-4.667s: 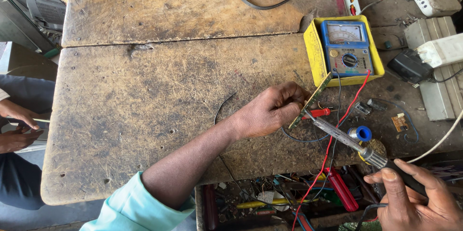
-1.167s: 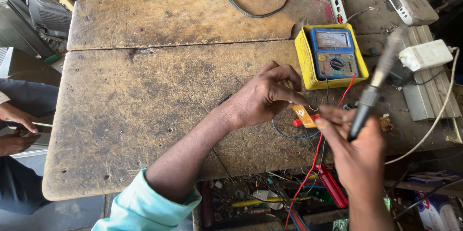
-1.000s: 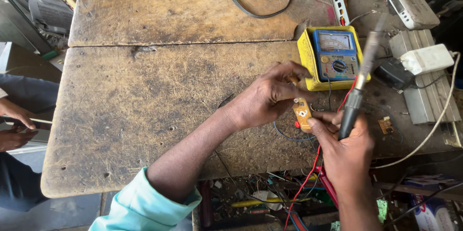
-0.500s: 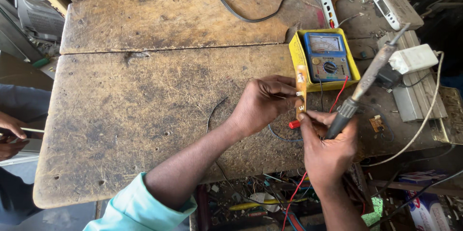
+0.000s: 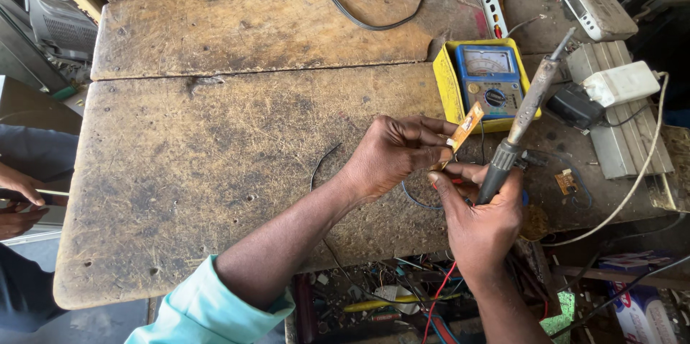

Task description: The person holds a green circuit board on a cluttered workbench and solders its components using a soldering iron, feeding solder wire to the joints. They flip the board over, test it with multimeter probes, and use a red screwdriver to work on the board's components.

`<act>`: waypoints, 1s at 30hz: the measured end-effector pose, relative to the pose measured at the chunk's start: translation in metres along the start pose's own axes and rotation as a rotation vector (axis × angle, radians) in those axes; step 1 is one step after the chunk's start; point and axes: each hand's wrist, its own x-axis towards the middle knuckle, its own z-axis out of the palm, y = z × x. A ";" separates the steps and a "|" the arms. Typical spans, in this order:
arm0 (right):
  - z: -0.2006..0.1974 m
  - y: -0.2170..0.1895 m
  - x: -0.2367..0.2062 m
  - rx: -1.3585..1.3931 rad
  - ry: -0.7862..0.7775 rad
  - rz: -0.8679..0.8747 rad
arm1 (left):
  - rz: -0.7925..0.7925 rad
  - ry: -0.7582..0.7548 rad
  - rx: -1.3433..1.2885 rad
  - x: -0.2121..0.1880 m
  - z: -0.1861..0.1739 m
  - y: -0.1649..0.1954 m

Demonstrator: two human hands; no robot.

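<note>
Circuit strip (image 5: 466,127), small, narrow and orange-tan, held tilted above the worn wooden surface (image 5: 215,171), just in front of the yellow-cased meter (image 5: 486,81). Left hand (image 5: 392,157) pinches its lower end, grip closed on it between thumb and fingertips. Right hand (image 5: 480,218) sits just below and right, grip wrapped around the dark handle of a soldering iron (image 5: 523,117); the iron slants up and to the right, its tip clear of the strip and lying over the meter's right edge. Around: black cable (image 5: 388,24) looping across the far plank; white flat device (image 5: 594,5) at the far right corner; white adapter (image 5: 621,83) on a grey ribbed block (image 5: 624,135); small brown board (image 5: 566,181) lying right of the right hand; red lead (image 5: 438,294) hanging down below the surface edge into a clutter of wires. Another person's hands (image 5: 20,200) show at the left edge, well apart. Strip detail is too small to read; its lower end is hidden by fingers. Right index finger reaches toward the strip; contact cannot be told. Blue wire loop (image 5: 413,199) is partly hidden under both hands.
</note>
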 end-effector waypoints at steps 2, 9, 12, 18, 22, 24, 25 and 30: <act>-0.001 0.000 0.000 0.008 -0.004 0.011 | 0.015 -0.009 -0.034 0.000 0.000 0.000; -0.003 -0.002 0.001 0.047 -0.034 0.006 | -0.043 -0.063 -0.033 0.000 -0.003 0.003; -0.015 -0.008 0.002 0.147 -0.043 0.061 | -0.068 -0.083 -0.088 0.000 -0.005 -0.001; -0.083 -0.016 -0.007 0.088 0.019 0.216 | -0.112 -0.115 -0.377 0.004 -0.012 -0.008; -0.135 0.004 -0.016 -0.068 0.081 0.119 | -0.170 -0.164 -0.394 0.006 -0.016 -0.010; -0.155 0.024 -0.020 0.274 0.091 0.129 | -0.210 -0.184 -0.377 0.006 -0.016 -0.011; -0.164 0.035 -0.021 0.355 0.085 0.128 | -0.228 -0.189 -0.369 0.007 -0.015 -0.011; -0.189 0.080 -0.035 0.476 -0.003 0.163 | -0.276 -0.224 -0.411 0.007 -0.017 -0.013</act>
